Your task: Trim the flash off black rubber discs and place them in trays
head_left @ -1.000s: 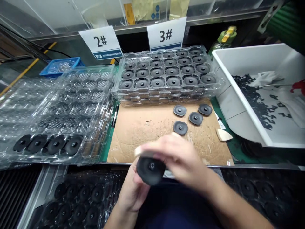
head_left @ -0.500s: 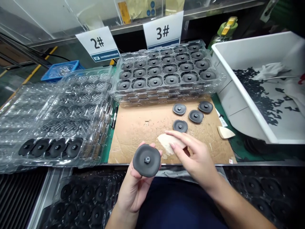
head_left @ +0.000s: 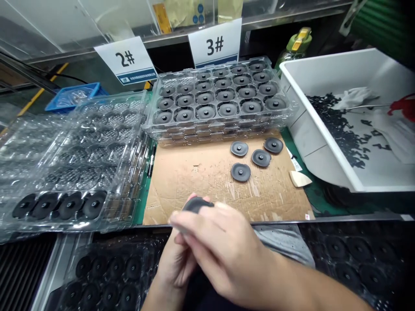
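At the left, a clear plastic tray (head_left: 97, 151) holds black discs (head_left: 69, 205), four of them, in its near row. A blue bin (head_left: 97, 88) is located at its far end. Below the bench edge, near left, a lower tray holds further discs (head_left: 110, 293). A sign marked 2# (head_left: 126, 60) hangs at the far side. A black pen (head_left: 151, 160) lies between the left tray and a cardboard sheet (head_left: 181, 172).

At the near edge of the sheet, the left hand (head_left: 175, 263) holds one disc (head_left: 196, 204), partly covered. The right hand (head_left: 227, 246) is positioned across the near side of this disc, fingers close together; whether it grips anything cannot be told.

Beyond the sheet, a tray stack (head_left: 220, 129) carries rows of discs in its top tray, with a sign marked 3# (head_left: 214, 43) behind. Four loose discs (head_left: 240, 172) lie on the right part of the sheet. Farther right are a green-capped bottle (head_left: 298, 43), a beige wedge (head_left: 300, 179) at the sheet's right edge, and a white bin (head_left: 324, 73) containing small black parts (head_left: 343, 134).
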